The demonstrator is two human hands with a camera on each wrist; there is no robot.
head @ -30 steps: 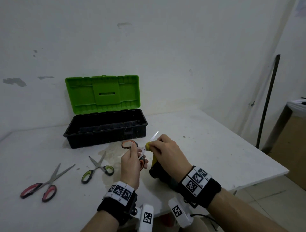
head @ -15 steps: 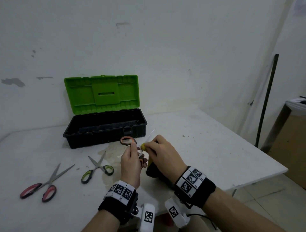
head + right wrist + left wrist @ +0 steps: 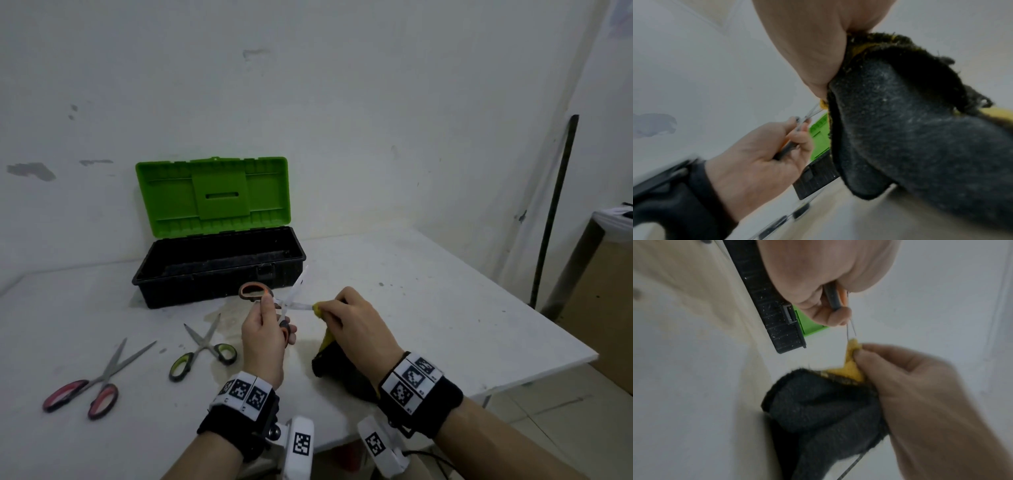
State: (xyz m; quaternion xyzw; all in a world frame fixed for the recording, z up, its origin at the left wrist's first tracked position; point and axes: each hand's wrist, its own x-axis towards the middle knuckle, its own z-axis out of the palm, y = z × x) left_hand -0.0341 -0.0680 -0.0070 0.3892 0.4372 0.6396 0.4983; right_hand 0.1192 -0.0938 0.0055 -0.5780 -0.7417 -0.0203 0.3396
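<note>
Plainly, the left hand (image 3: 263, 337) grips the orange-handled scissors (image 3: 254, 292) above the table (image 3: 445, 308), blades spread; one blade runs rightward, its tip touching the yellow-and-black cloth (image 3: 326, 346) that the right hand (image 3: 356, 325), just beside, pinches in curled fingers.

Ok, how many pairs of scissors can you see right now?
3. An orange-handled pair in the left hand; a green-handled pair on the table beside it; a red-handled pair further left. More could lie hidden in the toolbox.
</note>
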